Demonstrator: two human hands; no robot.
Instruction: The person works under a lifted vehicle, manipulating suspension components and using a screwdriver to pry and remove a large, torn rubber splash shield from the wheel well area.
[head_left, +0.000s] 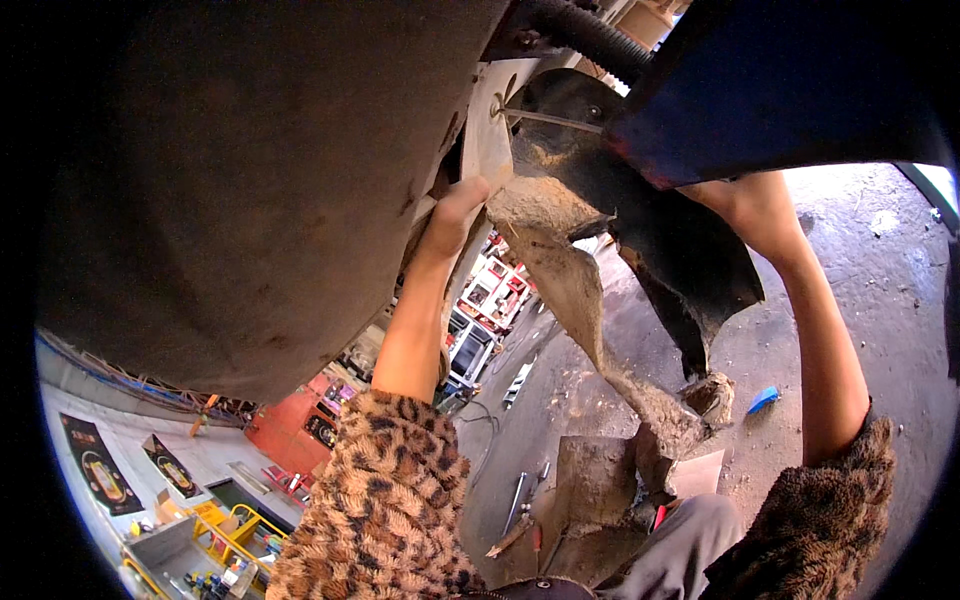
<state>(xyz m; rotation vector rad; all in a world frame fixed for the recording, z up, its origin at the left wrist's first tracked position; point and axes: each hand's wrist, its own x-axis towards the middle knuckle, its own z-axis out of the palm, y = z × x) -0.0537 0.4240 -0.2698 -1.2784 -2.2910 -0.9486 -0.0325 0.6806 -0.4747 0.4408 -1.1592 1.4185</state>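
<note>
A black, torn plastic liner [650,200], shaped like a wheel arch liner and caked with pale dirt, hangs twisted in front of me. Its dusty flap [560,270] droops toward the floor. My left hand [460,210] is closed at the upper left, with its thumb by a pale panel edge [485,140] where the liner meets it; its other fingers are mostly hidden. At the upper right, my right hand [750,210] reaches behind a dark blue panel [780,90] beside the liner's upper edge, and its fingertips are out of sight.
A large dark curved surface [250,190] fills the upper left. A ribbed coil or hose [590,35] runs overhead. On the dirty floor lie hand tools [517,500], a blue scrap [763,400] and a dirt-covered piece [595,480]. Yellow-framed equipment [235,535] stands at lower left.
</note>
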